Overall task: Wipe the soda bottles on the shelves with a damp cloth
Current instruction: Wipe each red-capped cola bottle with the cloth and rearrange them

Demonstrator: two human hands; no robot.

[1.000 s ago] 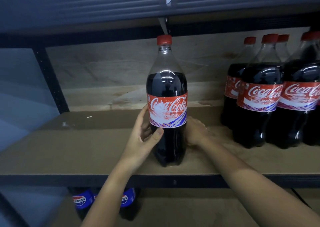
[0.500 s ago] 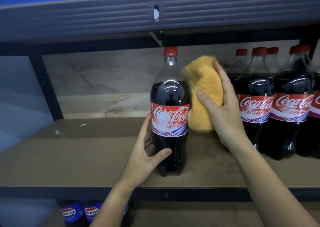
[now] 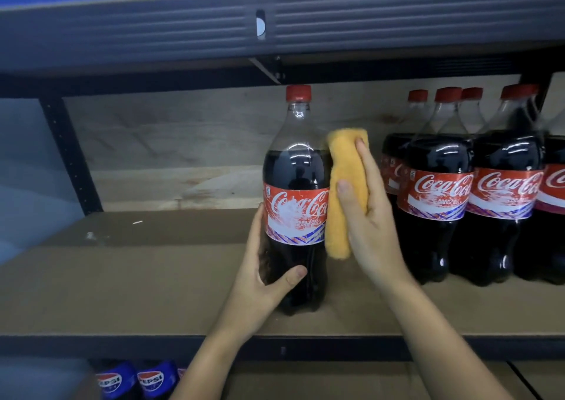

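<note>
Dark metal shelving fills the view, its brown fibreboard shelf (image 3: 153,277) carrying the soda at chest height, with a pale plywood back panel (image 3: 183,143) behind. One tall clear plastic cola bottle with a red cap and red label (image 3: 296,191) stands alone toward the front middle of the shelf, upright. The left hand (image 3: 260,280) grips its lower body, thumb across the front and fingers round the far side. The right hand (image 3: 367,225) holds a folded orange-yellow fluffy cloth (image 3: 345,191), thumb and fingers closed on it, pressing it flat against the bottle's right flank from shoulder down past the label.

By my reading the wiping has only just reached this bottle: the cloth covers one side, and the front, left side, neck and cap look untouched. To the right, a cluster of matching red-capped cola bottles (image 3: 440,198) stands packed together near the back, and blue-labelled cola bottles (image 3: 131,381) show on the shelf below; whether any of these are already wiped cannot be told, so most of the job seems to remain.

The held bottle is full, dark and glossy, its label scuffed white in the middle.
</note>
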